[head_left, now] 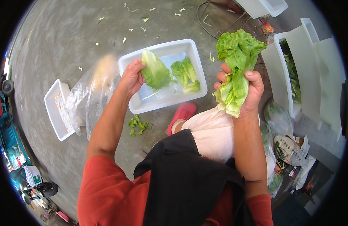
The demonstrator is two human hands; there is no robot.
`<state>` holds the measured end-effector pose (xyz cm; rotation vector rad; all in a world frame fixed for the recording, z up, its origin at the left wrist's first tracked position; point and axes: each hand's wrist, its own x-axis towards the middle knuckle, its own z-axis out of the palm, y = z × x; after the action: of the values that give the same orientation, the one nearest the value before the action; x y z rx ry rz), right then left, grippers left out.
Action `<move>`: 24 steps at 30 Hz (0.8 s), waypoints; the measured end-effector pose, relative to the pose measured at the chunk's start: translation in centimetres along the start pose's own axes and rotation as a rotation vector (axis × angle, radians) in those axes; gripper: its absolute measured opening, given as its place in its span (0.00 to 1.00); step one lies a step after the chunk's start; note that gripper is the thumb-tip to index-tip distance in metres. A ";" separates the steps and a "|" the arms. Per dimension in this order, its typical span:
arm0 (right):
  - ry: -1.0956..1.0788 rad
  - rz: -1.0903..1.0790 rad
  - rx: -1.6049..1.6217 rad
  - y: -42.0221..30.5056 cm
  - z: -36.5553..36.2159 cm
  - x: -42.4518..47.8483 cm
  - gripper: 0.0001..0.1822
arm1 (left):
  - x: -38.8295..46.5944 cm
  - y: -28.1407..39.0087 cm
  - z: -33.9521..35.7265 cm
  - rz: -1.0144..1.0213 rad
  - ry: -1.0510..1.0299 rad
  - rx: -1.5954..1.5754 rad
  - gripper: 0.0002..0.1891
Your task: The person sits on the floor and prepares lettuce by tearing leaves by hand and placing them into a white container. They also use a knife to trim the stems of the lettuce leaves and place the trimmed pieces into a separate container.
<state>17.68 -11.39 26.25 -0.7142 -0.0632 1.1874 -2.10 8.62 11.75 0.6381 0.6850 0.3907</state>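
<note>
My left hand (133,76) pinches a pale green lettuce leaf (155,70) by its edge, above a white plastic tub (200,70). Inside the tub, at the right, lie more lettuce leaves (183,70) on its bluish bottom. To the right of the tub, my right hand (251,90) grips a bunch of lettuce (239,53), with curly green leaf tops upward and paler stem ends at the palm. The palm is partly hidden by the leaves.
A clear plastic bag (90,93) and a smaller white tub (51,101) stand at the left. Torn greens (137,125) and scraps lie on the concrete floor. White bins (280,73), one holding greens, and filled plastic bags (289,149) are at the right. A pink shoe (185,113) is near the tub.
</note>
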 end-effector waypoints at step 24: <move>0.015 0.031 0.089 -1.1 -2.1 0.1 0.23 | 9.4 -17.4 0.4 -0.093 0.361 1.302 0.55</move>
<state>19.47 -12.53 25.19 -0.6480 0.0130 1.2064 7.12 0.45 -3.74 1.7779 1.3038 -0.0946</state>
